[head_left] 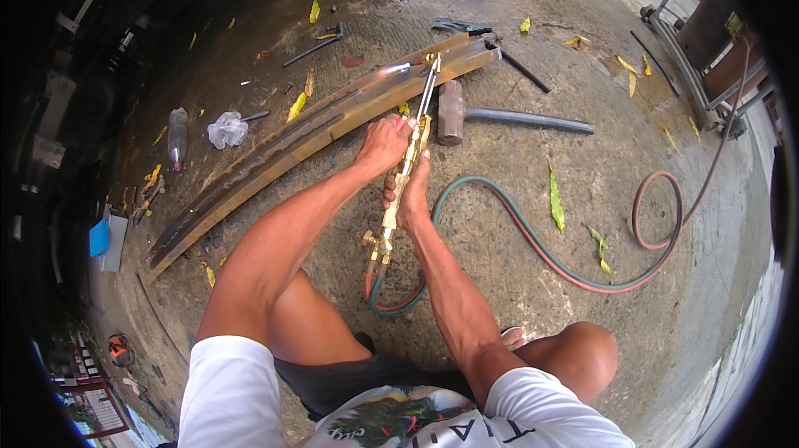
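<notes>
A brass cutting torch (398, 190) slants upward in front of me, its tip over the far right part of a long rusty steel channel beam (275, 156). My right hand (413, 191) is closed around the torch's handle. Beside the torch's tubes, my left hand (385, 145) is closed, with a small pinkish-red thing at its fingertips, too small to name. Whether these fingers also touch the torch, I cannot tell. A bright patch shows on the steel left of the tip. Red and green twin hoses (533, 240) run from the torch's rear end.
A sledgehammer (450, 112) lies right of the torch, its head close to the beam. Beyond the beam lies a small hammer (315, 47). A plastic bottle (178, 138) and a crumpled clear bag (227, 130) are at left. The hose loops toward a wheeled cart (707, 86).
</notes>
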The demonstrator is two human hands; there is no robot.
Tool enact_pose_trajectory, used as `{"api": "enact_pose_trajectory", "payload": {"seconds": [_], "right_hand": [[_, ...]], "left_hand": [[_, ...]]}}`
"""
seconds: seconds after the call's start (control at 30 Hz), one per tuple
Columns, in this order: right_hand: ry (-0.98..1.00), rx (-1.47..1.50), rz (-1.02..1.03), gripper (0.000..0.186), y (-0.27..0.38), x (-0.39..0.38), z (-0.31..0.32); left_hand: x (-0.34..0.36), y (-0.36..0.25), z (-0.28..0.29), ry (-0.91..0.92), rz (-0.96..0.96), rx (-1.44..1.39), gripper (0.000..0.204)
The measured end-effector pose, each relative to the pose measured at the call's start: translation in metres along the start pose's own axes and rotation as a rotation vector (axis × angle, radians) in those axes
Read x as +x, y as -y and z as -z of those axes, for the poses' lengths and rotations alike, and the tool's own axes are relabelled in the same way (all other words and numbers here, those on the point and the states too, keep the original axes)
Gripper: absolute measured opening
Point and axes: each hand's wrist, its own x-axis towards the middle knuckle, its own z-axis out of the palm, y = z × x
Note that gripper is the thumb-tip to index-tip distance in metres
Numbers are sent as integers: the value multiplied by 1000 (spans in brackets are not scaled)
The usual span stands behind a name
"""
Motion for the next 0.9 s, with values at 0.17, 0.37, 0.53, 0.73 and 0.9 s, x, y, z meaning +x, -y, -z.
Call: {"api": "enact_pose_trajectory", "payload": {"seconds": [0.17, 0.37, 0.53, 0.73, 0.9], "right_hand": [[29, 6, 17, 69, 7, -2, -1], [64, 76, -12, 73, 29, 4, 10], [55, 75, -5, 73, 41, 3, 13], [52, 63, 7, 74, 43, 1, 11], [59, 53, 11, 74, 40, 2, 11]], "left_hand": [[0, 15, 13, 206, 166, -63, 56], [-52, 38, 49, 971, 392, -297, 53], [-82, 56, 48, 1183, 343, -288, 50], [-88, 36, 50, 1055, 142, -158, 44], [-87, 35, 52, 1020, 42, -22, 46]]}}
